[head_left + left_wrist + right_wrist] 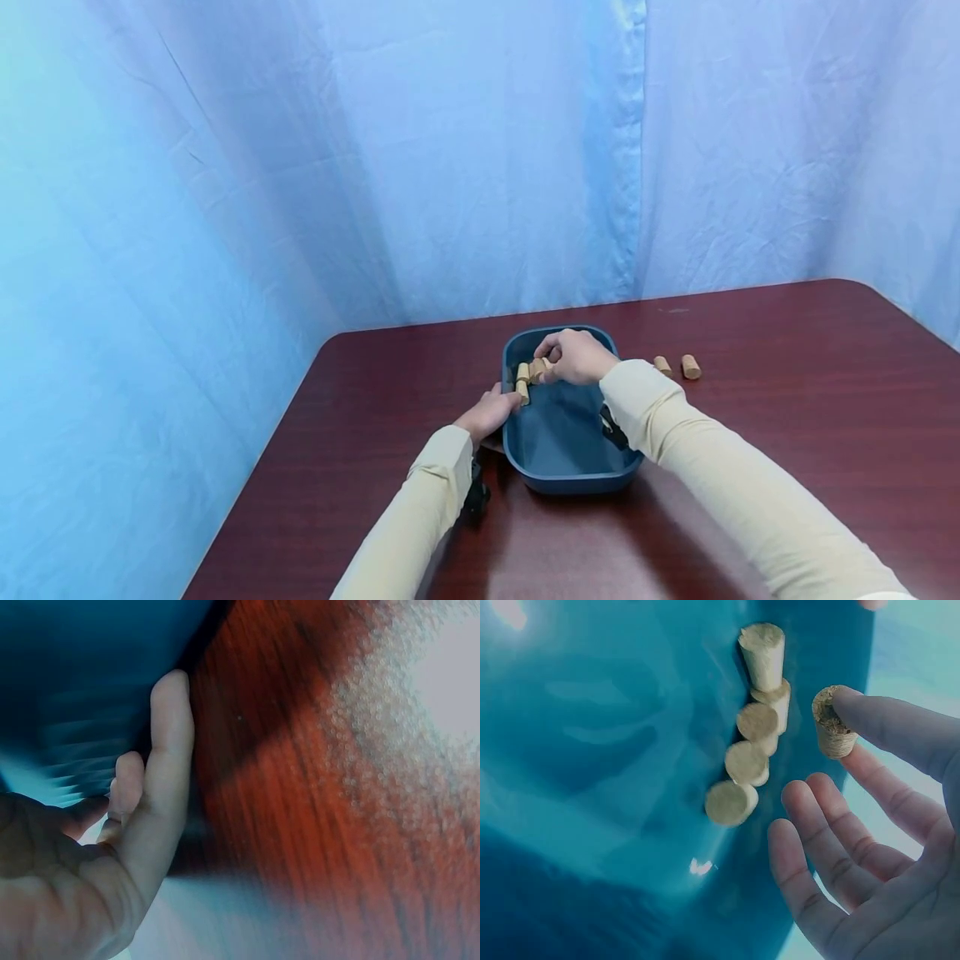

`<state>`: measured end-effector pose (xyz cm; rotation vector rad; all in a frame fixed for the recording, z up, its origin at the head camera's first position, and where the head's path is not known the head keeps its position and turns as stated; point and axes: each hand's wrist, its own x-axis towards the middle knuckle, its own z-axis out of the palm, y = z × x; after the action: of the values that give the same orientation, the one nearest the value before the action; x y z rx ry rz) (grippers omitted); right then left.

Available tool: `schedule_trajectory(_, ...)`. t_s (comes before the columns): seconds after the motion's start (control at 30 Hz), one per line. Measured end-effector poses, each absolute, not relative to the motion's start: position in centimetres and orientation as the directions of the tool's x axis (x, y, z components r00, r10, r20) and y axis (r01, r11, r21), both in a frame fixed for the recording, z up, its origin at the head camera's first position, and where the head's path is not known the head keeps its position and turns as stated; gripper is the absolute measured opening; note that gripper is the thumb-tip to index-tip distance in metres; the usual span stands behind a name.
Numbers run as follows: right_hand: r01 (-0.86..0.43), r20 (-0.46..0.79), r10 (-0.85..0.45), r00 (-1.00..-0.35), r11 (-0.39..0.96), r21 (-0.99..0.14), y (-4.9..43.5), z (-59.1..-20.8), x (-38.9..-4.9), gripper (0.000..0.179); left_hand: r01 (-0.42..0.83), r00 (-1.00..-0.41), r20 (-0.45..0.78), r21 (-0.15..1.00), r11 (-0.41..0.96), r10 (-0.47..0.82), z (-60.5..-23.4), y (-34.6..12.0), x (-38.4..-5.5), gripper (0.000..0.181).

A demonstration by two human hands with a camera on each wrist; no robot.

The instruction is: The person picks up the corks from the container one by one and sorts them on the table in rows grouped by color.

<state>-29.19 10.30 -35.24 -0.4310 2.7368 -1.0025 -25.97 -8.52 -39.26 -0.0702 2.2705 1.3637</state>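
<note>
A dark blue plastic bin (573,485) stands on the table. My left hand (489,412) grips its left wall, with the thumb at the rim and the other fingers along the outside, as the left wrist view shows. Over the far left part of the bin, my right hand (581,357) pinches a cork stopper (835,740) between thumb and index finger; its other fingers are spread. Just below it, several corks (747,763) lie in a row along the bin's side, with another cork (763,658) at the row's end.
Two more corks, a nearer one (691,367) and one partly behind the right sleeve (662,365), are on the reddish-brown table (795,400) right of the bin. Light blue curtains (480,167) hang behind and to the left of the table.
</note>
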Motion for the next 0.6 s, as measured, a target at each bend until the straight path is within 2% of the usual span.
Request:
schedule_trajectory(0.27,-0.262,-0.043,-0.366,-0.930,0.738,-0.622,11.8,-33.5,-29.2,0.040,-0.282,-0.883,-0.430,0.807,0.518,0.189,-39.5,-8.5,-26.1,0.083)
schedule_trajectory(0.6,-0.267,-0.009,-0.344,-0.939,0.743,-0.614,14.9,-31.8,-29.0,0.040,-0.258,-0.890,-0.408,0.819,0.513,0.205,-39.5,-8.4,-25.9,0.083)
